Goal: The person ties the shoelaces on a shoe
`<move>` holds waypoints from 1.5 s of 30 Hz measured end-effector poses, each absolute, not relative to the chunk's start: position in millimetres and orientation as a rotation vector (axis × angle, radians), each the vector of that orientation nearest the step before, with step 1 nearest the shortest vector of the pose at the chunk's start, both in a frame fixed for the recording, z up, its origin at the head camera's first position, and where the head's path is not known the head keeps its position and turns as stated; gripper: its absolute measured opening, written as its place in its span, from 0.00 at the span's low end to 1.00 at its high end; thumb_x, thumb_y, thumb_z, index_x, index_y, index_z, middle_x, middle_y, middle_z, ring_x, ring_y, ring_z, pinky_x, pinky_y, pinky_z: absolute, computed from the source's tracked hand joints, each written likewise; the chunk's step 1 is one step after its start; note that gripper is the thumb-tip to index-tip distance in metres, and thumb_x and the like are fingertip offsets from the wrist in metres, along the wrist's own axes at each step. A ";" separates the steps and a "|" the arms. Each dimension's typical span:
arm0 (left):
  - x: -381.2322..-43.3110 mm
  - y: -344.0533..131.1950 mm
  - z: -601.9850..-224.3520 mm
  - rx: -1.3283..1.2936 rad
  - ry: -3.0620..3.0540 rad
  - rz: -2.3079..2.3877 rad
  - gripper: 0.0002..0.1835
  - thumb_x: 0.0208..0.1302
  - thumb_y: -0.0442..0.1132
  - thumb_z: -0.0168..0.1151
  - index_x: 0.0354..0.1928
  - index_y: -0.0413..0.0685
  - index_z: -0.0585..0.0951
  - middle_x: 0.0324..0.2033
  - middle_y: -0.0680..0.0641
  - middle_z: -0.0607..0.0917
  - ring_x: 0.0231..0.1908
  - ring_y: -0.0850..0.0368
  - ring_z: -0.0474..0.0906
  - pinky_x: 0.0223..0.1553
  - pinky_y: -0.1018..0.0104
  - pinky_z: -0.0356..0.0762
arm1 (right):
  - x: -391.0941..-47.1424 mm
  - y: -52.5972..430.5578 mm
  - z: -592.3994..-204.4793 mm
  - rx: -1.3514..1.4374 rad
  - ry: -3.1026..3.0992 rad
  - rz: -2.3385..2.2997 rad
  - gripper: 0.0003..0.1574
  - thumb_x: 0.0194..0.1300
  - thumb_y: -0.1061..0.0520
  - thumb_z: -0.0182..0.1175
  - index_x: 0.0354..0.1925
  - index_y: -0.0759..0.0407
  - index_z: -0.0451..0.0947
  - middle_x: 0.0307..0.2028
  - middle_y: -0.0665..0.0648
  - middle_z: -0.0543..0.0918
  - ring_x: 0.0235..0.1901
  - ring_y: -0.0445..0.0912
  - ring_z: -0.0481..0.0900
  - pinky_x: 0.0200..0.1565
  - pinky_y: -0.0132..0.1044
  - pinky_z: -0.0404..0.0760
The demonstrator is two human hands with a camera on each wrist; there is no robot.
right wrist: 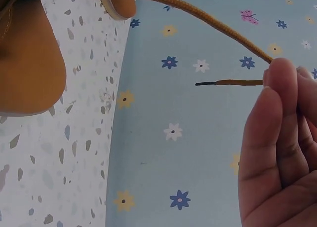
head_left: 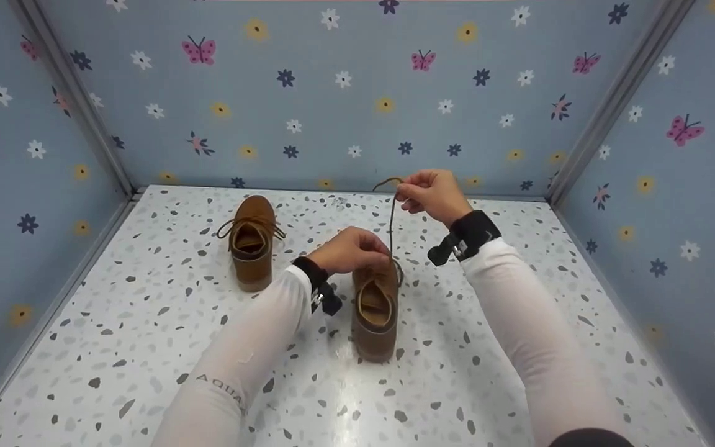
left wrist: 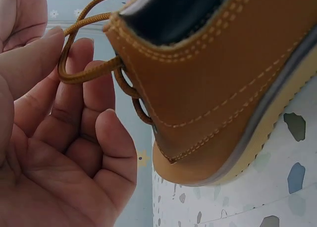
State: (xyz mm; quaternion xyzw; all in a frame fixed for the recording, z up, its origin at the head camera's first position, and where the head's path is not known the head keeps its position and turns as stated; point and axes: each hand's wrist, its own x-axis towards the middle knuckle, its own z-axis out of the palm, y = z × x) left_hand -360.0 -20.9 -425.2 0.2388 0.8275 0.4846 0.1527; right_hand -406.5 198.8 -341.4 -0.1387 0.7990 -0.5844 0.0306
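Observation:
A brown lace-up shoe point(head_left: 375, 338) stands on the speckled surface, heel toward me. At its lacing, my left hand point(head_left: 348, 249) pinches a loop of the brown shoelace point(left wrist: 81, 78) between thumb and finger; in the left wrist view the lace threads through the eyelets at the shoe's side. Raised up and to the right, my right hand point(head_left: 435, 194) pinches the lace near one end. The stretch between the hands point(head_left: 391, 223) runs nearly straight. A dark-tipped lace end point(right wrist: 207, 83) sticks out past the right fingertips in the right wrist view. My left hand partly covers the toe.
A second brown shoe point(head_left: 253, 270), its lace tied in a bow, stands to the left and farther back. Blue panels with flowers and butterflies point(head_left: 345, 99) enclose the white speckled surface point(head_left: 146, 310) at the back and both sides.

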 end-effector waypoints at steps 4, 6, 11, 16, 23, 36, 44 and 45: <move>-359.1 -18.3 -426.0 0.695 2.366 1.392 0.11 0.68 0.44 0.71 0.47 0.49 0.90 0.39 0.51 0.91 0.37 0.62 0.83 0.40 0.69 0.81 | -408.1 191.5 -342.7 -0.406 2.463 -1.803 0.11 0.72 0.60 0.66 0.46 0.68 0.83 0.28 0.48 0.89 0.24 0.38 0.87 0.32 0.31 0.87; -358.5 -16.9 -426.4 0.708 2.369 1.393 0.09 0.67 0.44 0.71 0.45 0.50 0.90 0.38 0.51 0.91 0.36 0.62 0.83 0.39 0.69 0.80 | -409.5 188.9 -344.5 -0.390 2.463 -1.811 0.11 0.72 0.61 0.66 0.47 0.69 0.83 0.27 0.48 0.89 0.23 0.38 0.86 0.31 0.30 0.87; -357.7 -14.5 -427.0 0.747 2.377 1.394 0.07 0.67 0.44 0.71 0.41 0.50 0.90 0.34 0.52 0.90 0.34 0.62 0.82 0.37 0.69 0.79 | -413.5 185.1 -350.5 -0.337 2.464 -1.777 0.15 0.72 0.61 0.66 0.51 0.71 0.82 0.30 0.52 0.90 0.24 0.38 0.87 0.34 0.33 0.89; -358.5 -15.1 -429.0 0.754 2.372 1.406 0.06 0.68 0.43 0.70 0.40 0.49 0.89 0.31 0.56 0.88 0.32 0.62 0.82 0.35 0.70 0.78 | -412.7 189.4 -357.1 -0.343 2.540 -1.517 0.23 0.75 0.57 0.64 0.61 0.68 0.79 0.46 0.64 0.91 0.32 0.42 0.90 0.42 0.37 0.90; -358.4 -20.9 -432.9 0.678 2.357 1.460 0.06 0.68 0.44 0.70 0.38 0.50 0.89 0.31 0.58 0.87 0.33 0.63 0.81 0.37 0.70 0.77 | -409.6 203.5 -365.8 -0.378 2.648 -1.347 0.22 0.76 0.54 0.62 0.61 0.67 0.80 0.50 0.69 0.89 0.34 0.43 0.90 0.40 0.32 0.89; -359.6 -27.1 -436.2 0.649 2.353 1.508 0.07 0.68 0.44 0.71 0.39 0.49 0.89 0.33 0.55 0.89 0.36 0.62 0.82 0.39 0.69 0.77 | -401.0 231.0 -391.9 -0.480 2.666 -1.306 0.17 0.77 0.55 0.62 0.54 0.67 0.84 0.45 0.70 0.89 0.32 0.40 0.88 0.40 0.33 0.89; -358.4 -26.2 -435.9 0.651 2.377 1.506 0.06 0.67 0.43 0.71 0.38 0.49 0.89 0.32 0.56 0.88 0.35 0.62 0.82 0.39 0.67 0.79 | -389.2 239.7 -408.8 -0.565 2.657 -1.261 0.14 0.76 0.54 0.63 0.49 0.63 0.86 0.39 0.64 0.90 0.30 0.39 0.86 0.36 0.31 0.87; -358.5 -26.2 -435.8 0.645 2.379 1.507 0.06 0.67 0.43 0.71 0.38 0.49 0.89 0.31 0.56 0.88 0.34 0.62 0.82 0.39 0.65 0.79 | -387.4 240.6 -410.9 -0.578 2.656 -1.246 0.14 0.76 0.54 0.63 0.49 0.63 0.86 0.38 0.64 0.90 0.30 0.39 0.86 0.37 0.31 0.87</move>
